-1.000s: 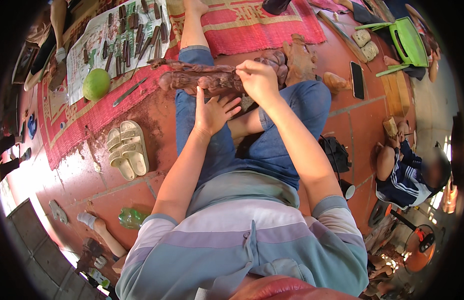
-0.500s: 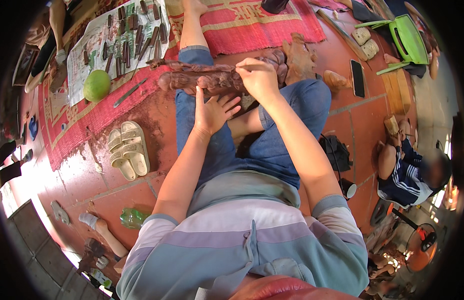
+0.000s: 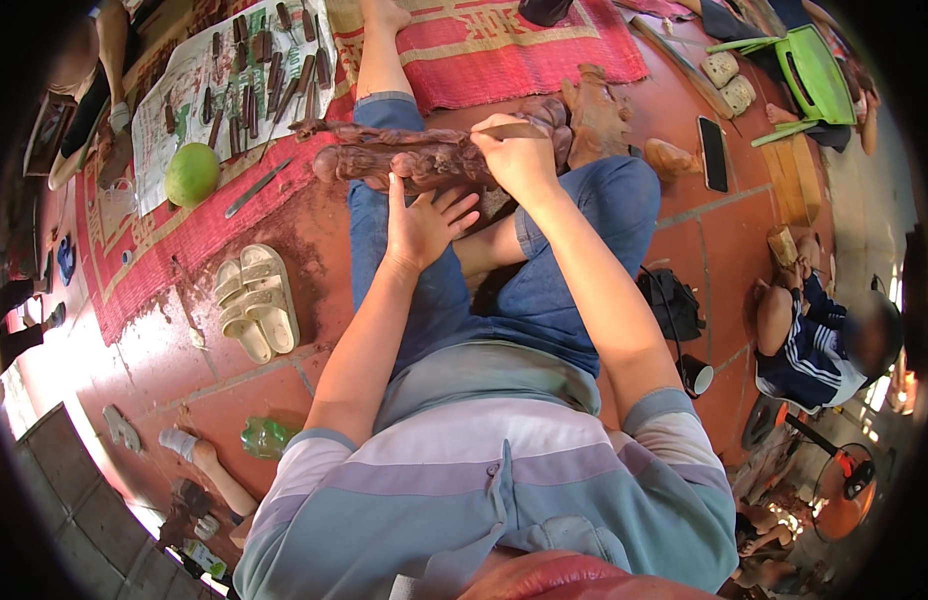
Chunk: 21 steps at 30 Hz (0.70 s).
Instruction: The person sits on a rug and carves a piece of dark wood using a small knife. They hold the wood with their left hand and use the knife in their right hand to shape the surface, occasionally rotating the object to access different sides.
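A dark reddish-brown wood carving (image 3: 384, 162) with knobbly rounded shapes lies across my legs. My left hand (image 3: 429, 220) is open against its near side, thumb raised onto the wood and the other fingers spread. Over the carving's right part, my right hand (image 3: 516, 158) is closed around a slim brown wooden handle (image 3: 514, 131), likely a carving tool; its working end is hidden by the hand and wood. Just beyond the right end stands a lighter brown piece of carved wood (image 3: 593, 115).
Several dark-handled carving tools (image 3: 274, 75) lie on a printed sheet, with a green round fruit (image 3: 192, 174) and a knife (image 3: 259, 188) nearby. Beige sandals (image 3: 256, 303) sit to the left. A phone (image 3: 713, 154), a mallet (image 3: 670, 158) and a green chair (image 3: 818, 75) are rightward. Another person (image 3: 814, 340) sits right.
Both hands keep nearly the same place on the carving. The right hand's handle has tilted slightly. The whole view has shifted a little.
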Motion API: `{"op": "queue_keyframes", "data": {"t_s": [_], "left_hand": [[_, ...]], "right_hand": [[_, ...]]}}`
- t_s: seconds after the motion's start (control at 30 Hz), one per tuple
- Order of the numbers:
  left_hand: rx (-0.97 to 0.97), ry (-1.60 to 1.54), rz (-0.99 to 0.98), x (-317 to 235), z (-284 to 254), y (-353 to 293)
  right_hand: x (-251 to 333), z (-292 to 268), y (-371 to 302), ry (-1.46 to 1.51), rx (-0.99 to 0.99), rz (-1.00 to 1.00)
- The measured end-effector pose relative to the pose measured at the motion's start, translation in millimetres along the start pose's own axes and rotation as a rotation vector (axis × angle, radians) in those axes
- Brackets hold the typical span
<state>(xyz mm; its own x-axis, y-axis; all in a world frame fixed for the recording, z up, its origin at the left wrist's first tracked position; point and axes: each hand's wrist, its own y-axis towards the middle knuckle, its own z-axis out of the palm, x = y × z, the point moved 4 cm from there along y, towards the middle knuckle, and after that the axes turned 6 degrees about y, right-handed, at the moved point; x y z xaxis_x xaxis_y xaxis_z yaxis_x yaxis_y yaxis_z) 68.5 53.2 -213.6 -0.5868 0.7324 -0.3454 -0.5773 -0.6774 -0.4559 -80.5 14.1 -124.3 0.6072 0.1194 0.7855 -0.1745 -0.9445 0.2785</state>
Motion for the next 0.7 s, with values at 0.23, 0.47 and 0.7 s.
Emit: {"op": "queue_keyframes", "data": {"t_s": [0.23, 0.47, 0.7], "left_hand": [[-0.013, -0.011, -0.008, 2, 1, -2], [-0.029, -0.023, -0.015, 1, 1, -1], [-0.036, -0.066, -0.036, 3, 1, 0]], "right_hand": [[-1, -2, 0, 0.115, 0.035, 0.027], [1, 5, -6, 0.072, 0.0, -0.063], [2, 1, -6, 0.032, 0.014, 0.015]]}}
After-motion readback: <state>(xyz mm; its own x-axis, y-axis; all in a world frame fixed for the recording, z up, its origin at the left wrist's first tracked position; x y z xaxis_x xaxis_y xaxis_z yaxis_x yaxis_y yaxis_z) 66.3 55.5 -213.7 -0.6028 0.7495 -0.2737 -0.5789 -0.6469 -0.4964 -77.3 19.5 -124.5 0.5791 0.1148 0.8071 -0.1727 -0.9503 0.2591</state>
